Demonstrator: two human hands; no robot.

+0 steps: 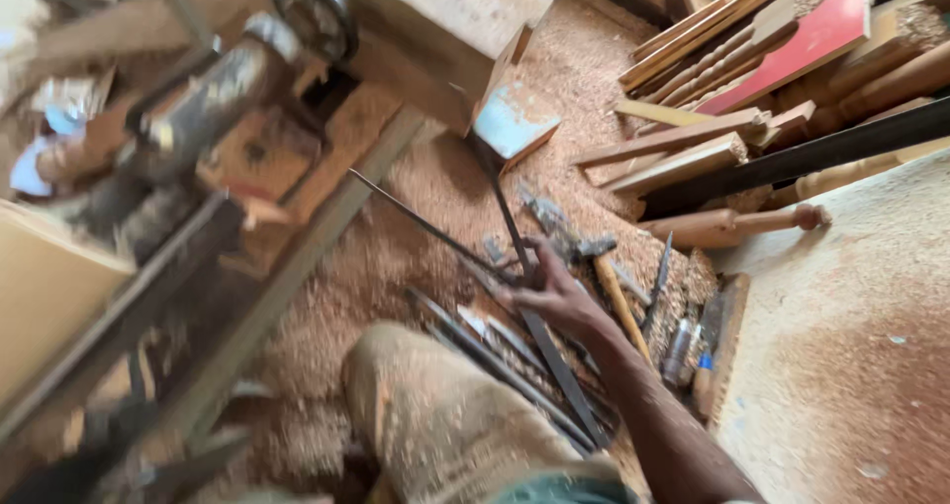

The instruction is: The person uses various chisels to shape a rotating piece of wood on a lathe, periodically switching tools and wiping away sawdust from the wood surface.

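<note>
Right hand (554, 291) reaches down, fingers curled round long dark metal tool (515, 237) on sawdust floor (396, 257). Left hand not seen. Many sharp tools (633, 306) lie close; loose hold could slip, cut fingers.

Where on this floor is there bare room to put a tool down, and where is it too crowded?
Open sawdust spreads right of the flat board and below the turned leg. A smaller patch lies between the angled plank and the tool pile. Crowded: the metal tools around the right hand, and the stacked lumber at upper right.
</note>
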